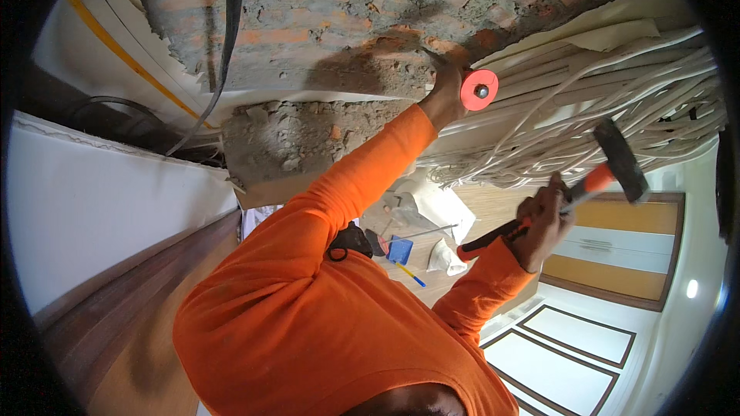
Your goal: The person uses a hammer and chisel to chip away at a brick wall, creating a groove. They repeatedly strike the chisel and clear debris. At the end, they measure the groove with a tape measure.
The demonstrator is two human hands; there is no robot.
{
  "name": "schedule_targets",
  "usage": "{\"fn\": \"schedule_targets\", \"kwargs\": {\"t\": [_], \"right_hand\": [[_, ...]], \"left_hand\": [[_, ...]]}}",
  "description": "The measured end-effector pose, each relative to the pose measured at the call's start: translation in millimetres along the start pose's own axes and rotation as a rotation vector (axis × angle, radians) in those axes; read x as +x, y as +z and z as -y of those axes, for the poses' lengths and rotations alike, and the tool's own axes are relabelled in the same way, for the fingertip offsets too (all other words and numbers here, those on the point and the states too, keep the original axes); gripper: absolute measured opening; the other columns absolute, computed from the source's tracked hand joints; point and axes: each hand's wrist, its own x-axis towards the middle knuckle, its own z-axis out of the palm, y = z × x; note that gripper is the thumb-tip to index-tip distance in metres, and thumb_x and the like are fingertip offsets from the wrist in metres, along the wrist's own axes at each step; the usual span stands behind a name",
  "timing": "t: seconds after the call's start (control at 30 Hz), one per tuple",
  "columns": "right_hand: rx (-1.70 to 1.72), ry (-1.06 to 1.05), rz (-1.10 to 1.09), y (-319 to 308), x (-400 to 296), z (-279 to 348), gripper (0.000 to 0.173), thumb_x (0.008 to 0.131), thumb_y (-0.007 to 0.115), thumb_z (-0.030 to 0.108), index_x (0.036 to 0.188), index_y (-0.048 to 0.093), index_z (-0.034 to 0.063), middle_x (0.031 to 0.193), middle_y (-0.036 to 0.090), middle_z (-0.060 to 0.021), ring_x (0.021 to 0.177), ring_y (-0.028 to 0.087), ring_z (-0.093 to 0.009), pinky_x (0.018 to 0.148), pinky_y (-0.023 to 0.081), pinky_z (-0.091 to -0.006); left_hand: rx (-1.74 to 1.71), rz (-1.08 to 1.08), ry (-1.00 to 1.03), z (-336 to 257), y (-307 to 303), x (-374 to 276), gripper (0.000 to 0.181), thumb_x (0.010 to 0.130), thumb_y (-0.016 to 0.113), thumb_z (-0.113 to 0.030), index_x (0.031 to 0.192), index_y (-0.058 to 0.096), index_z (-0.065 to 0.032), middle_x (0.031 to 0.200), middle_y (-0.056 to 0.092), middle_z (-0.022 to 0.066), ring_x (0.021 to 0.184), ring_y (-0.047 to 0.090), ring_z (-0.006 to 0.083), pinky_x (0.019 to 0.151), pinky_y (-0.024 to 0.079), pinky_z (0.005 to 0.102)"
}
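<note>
My left hand [444, 95] is wrapped around a cold chisel with a round red hand guard [475, 98]. The chisel's steel blade [433, 56] points at the exposed brick wall [324, 6]; whether its tip touches cannot be made out. Out to the right, my right hand [540, 228] grips a club hammer by its black-and-red handle [488, 241]. The dark hammer head [621, 160] is raised, apart from the chisel and slightly blurred. Broken plaster edges and rough grey mortar surround the red bricks.
Many loose white cables [578, 121] hang beside the chisel. A black cable [230, 23] crosses the wall at left. Rubble lies on a ledge [277, 138]. Below are a blue dustpan [399, 249], a white sack [446, 258] and a white panel [121, 208].
</note>
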Motion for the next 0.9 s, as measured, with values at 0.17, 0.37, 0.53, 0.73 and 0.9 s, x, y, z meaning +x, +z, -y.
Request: {"fn": "schedule_targets", "kwargs": {"t": [0.17,0.37,0.53,0.73,0.9], "right_hand": [[0.127,-0.265,-0.105,15.8,-6.5,39.6,0.025,0.089,0.060,0.012,0.068,0.047,0.0076,0.049,0.032,0.0031,0.041,0.029,-0.004,0.036,0.024,-0.0208],[0.028,-0.445,-0.133,17.0,8.7,-52.0,0.025,0.091,0.056,0.022,0.100,0.058,-0.0007,0.061,0.048,-0.0019,0.051,0.043,-0.011,0.044,0.035,-0.0248],[-0.471,0.053,0.216,43.4,-0.5,-134.6,0.027,0.087,0.062,0.020,0.070,0.054,-0.0005,0.062,0.051,-0.0016,0.058,0.040,-0.010,0.054,0.036,-0.0265],[-0.121,0.211,0.106,22.6,-15.7,-86.6,0.031,0.086,0.066,0.021,0.066,0.045,0.0114,0.051,0.038,0.0058,0.040,0.032,-0.004,0.038,0.022,-0.0227],[-0.006,0.092,-0.019,9.4,-10.8,-46.2,0.031,0.089,0.062,0.017,0.065,0.044,0.0097,0.048,0.037,0.0036,0.037,0.033,-0.006,0.036,0.024,-0.0230]], "left_hand": [[0.244,0.089,0.153,4.8,-9.0,13.3,0.016,0.090,0.053,-0.025,0.088,0.053,-0.0094,0.081,0.058,0.0040,0.076,0.060,0.0171,0.066,0.051,0.0323],[0.052,-0.031,0.103,8.0,6.6,14.2,0.018,0.090,0.046,-0.024,0.090,0.050,-0.0069,0.083,0.055,0.0077,0.072,0.058,0.0199,0.064,0.052,0.0351],[0.612,0.600,0.597,-3.8,-24.9,35.5,0.018,0.085,0.049,-0.022,0.082,0.050,-0.0047,0.076,0.053,0.0092,0.070,0.056,0.0213,0.062,0.048,0.0351],[0.179,-0.192,0.136,19.6,-12.0,-15.8,0.021,0.087,0.056,-0.030,0.084,0.051,-0.0100,0.075,0.054,0.0046,0.066,0.057,0.0185,0.060,0.051,0.0364],[0.250,-0.172,0.036,17.1,-31.9,-5.2,0.016,0.090,0.053,-0.028,0.088,0.053,-0.0124,0.081,0.055,0.0019,0.071,0.057,0.0152,0.064,0.051,0.0334]]}}
